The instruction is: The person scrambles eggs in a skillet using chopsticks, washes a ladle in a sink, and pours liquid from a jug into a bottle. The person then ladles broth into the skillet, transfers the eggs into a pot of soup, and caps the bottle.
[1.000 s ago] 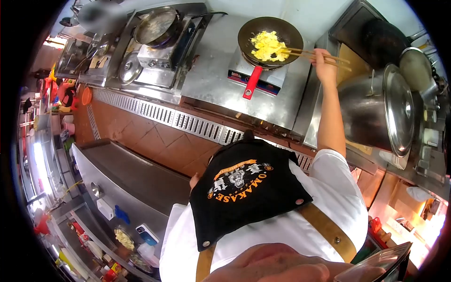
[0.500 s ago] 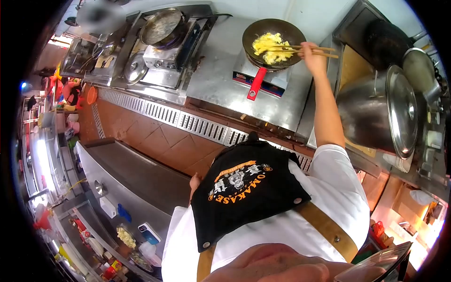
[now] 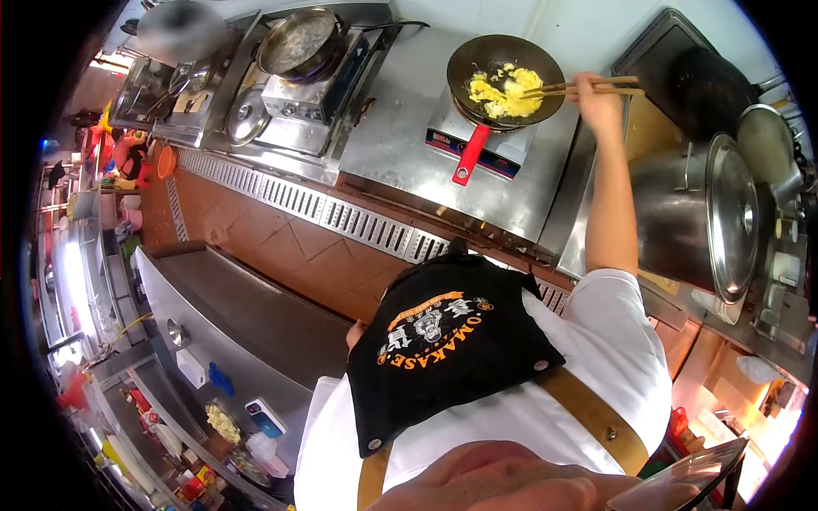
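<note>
Head view: I see my right hand (image 3: 596, 104), upper right of frame, fingers closed around long chopsticks (image 3: 626, 87), tips in the yellow egg (image 3: 509, 95) inside the dark pan (image 3: 461, 71). Pan sits on the portable stove (image 3: 509, 143), upper center, red handle (image 3: 471, 155) pointing down-frame, with a large lidded pot (image 3: 669, 217) at right. Left hand (image 3: 354, 333) is at frame center-left beside the black apron (image 3: 417, 383), mostly hidden, can't tell finger state.
</note>
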`<state>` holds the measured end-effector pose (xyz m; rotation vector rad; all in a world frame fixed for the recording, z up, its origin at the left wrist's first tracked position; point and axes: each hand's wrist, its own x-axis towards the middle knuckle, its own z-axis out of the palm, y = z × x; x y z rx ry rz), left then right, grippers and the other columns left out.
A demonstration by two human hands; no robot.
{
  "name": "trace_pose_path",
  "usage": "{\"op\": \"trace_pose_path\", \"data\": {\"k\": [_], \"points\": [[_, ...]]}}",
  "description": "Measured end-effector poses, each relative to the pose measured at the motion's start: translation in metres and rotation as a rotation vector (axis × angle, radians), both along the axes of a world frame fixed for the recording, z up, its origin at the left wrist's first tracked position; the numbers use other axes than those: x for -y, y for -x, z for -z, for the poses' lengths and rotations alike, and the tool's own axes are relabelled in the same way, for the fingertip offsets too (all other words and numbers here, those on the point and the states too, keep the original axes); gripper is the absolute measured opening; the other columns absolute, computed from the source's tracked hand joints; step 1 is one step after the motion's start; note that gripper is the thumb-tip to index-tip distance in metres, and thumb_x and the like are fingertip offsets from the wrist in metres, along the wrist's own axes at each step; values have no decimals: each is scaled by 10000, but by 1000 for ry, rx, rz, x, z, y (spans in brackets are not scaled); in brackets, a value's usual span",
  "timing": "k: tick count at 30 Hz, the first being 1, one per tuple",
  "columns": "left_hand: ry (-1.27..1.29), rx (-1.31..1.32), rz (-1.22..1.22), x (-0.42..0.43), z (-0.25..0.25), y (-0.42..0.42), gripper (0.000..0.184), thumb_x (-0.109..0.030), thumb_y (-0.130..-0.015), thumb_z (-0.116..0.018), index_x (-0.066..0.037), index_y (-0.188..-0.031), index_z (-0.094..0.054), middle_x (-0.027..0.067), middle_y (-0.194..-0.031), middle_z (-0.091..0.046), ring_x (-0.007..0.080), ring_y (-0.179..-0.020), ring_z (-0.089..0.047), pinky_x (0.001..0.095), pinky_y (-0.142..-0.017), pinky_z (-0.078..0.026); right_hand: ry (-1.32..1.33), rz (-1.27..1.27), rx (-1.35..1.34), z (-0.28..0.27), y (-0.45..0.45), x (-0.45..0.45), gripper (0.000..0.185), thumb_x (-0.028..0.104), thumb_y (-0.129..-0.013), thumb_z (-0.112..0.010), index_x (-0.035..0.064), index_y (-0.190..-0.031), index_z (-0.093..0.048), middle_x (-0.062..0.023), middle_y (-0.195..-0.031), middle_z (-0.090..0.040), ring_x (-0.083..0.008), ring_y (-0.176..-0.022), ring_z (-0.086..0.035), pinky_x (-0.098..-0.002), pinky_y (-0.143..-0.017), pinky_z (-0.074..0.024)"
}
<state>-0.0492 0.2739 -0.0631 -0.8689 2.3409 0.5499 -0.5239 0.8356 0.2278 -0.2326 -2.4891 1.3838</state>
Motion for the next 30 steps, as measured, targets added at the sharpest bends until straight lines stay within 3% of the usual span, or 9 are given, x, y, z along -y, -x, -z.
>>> {"op": "trace_pose_path", "data": {"k": [2, 4, 8, 13, 22, 23, 25, 28, 30], "points": [[21, -20, 55, -3, 2, 9, 382, -302, -949, -474, 41, -929, -643, 154, -920, -662, 239, -835, -608, 353, -768, -447, 39, 36, 2, -16, -9, -3, 275, 243, -925, -504, 3, -980, -627, -85, -821, -670, -136, -695, -652, -266, -610, -519], [-304, -20, -668, -6, 2, 23, 378, -298, -946, -484, 48, -974, -632, 155, -927, -659, 235, -842, -605, 349, -762, -446, -16, 105, -29, -2, -4, -10, 273, 239, -922, -504, 5, -983, -628, -82, -812, -669, -130, -690, -646, -262, -616, -518], [-329, -83, -597, -2, 14, 40, 384, -300, -939, -496, 57, -1009, -622, 155, -942, -654, 229, -856, -603, 343, -767, -444, 117, -74, -32, 52, 12, 19, 238, 203, -944, -506, 3, -993, -624, -87, -827, -669, -133, -700, -647, -249, -625, -521], [-458, -115, -850, -4, -22, 73, 397, -310, -942, -486, 57, -1000, -625, 149, -955, -653, 241, -861, -602, 337, -779, -440, 296, -62, 9, 15, -25, 42, 224, 191, -952, -510, 2, -1015, -612, -92, -850, -668, -144, -710, -652, -250, -632, -527], [-231, 73, 112, 103, 66, 102, 377, -300, -920, -509, 40, -1047, -610, 153, -979, -635, 251, -840, -601, 370, -754, -459, 268, 239, -155, 29, -46, 30, 224, 181, -943, -491, 0, -980, -618, -96, -796, -669, -141, -690, -651, -278, -626, -516], [-236, 73, 121, 111, 77, 108, 377, -300, -920, -509, 40, -1047, -610, 153, -979, -635, 251, -840, -601, 370, -754, -459, 151, 286, -162, 29, -51, 29, 223, 182, -944, -490, 1, -979, -616, -93, -779, -667, -140, -680, -646, -279, -617, -512], [-672, -183, -712, 119, 93, 119, 396, -309, -917, -510, 36, -1096, -588, 168, -1009, -623, 263, -838, -605, 378, -726, -482, 38, 287, -79, 44, -49, 34, 227, 186, -951, -489, 1, -988, -616, -91, -811, -666, -137, -687, -643, -265, -628, -518], [-451, -148, -240, 106, 22, 150, 419, -314, -919, -507, 33, -1147, -559, 185, -1055, -608, 279, -848, -611, 374, -718, -505, 84, 169, -78, 58, -53, 64, 222, 178, -954, -492, -2, -1000, -614, -99, -846, -665, -141, -687, -643, -257, -627, -525], [-494, -157, -369, 108, 19, 160, 428, -315, -919, -510, 33, -1166, -547, 185, -1082, -600, 279, -856, -614, 377, -720, -513, 342, 139, -58, 34, -60, 83, 218, 175, -950, -496, -1, -1005, -612, -100, -839, -660, -146, -675, -643, -260, -618, -522]]}}
